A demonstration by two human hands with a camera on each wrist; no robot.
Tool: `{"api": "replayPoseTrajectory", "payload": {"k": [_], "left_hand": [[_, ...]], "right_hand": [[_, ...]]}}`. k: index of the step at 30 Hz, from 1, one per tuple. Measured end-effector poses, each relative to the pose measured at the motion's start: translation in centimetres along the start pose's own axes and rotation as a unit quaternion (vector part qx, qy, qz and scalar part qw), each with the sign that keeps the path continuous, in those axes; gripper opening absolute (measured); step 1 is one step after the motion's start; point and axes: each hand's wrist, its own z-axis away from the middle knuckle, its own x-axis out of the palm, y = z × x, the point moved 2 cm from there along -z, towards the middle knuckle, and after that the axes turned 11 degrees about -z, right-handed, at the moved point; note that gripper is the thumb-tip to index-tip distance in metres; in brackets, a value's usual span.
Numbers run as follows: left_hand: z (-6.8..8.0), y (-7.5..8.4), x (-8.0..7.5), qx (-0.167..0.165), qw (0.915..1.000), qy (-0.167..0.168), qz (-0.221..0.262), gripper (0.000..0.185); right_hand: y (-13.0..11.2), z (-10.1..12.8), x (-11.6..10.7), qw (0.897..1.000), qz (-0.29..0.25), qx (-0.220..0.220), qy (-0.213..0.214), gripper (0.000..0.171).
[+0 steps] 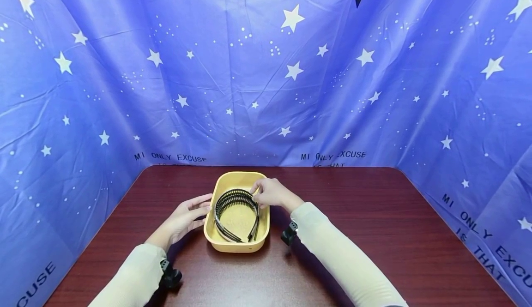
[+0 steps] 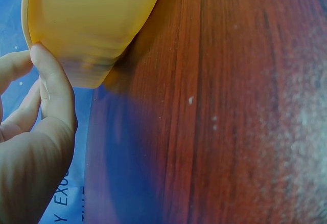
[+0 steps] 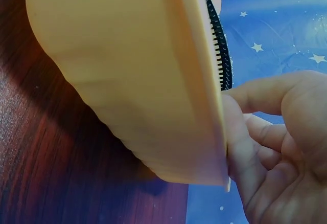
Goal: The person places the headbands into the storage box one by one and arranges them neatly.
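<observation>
A yellow plastic basin (image 1: 237, 247) stands on the table. Inside it several black toothed headbands (image 1: 219, 205) lie nested in a ring, their ends toward the near side. My right hand (image 1: 272, 192) reaches over the basin's far right rim. Its thumb and index finger pinch a black headband (image 3: 220, 55), which shows above the rim in the right wrist view. At the basin's left side, my left hand (image 1: 184, 218) has its fingers fairly straight, with fingertips (image 2: 38, 55) right at the rim in the left wrist view.
The basin stands near the middle of a dark red wood-grain table (image 1: 341, 233). A blue cloth (image 1: 257, 90) with white stars and lettering hangs behind and along both sides. Both forearms wear pale sleeves (image 1: 345, 256) with small black wrist cameras (image 1: 170, 274).
</observation>
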Motion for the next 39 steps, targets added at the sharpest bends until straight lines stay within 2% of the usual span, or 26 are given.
{"api": "replayPoseTrajectory", "payload": {"k": [24,32,39], "left_hand": [[-0.05,-0.11,-0.01,-0.002,1.0,0.006,0.004,0.062],[0.0,0.0,0.01,0.0,1.0,0.001,0.002,0.062],[0.09,0.06,0.0,0.001,1.0,-0.001,0.004,0.062]], "right_hand": [[0.36,-0.4,0.42,0.999,0.028,-0.003,0.015,0.013],[0.43,-0.23,0.26,0.999,0.015,-0.009,0.027,0.016],[0.26,0.14,0.11,0.999,0.004,-0.031,0.031,0.015]]}}
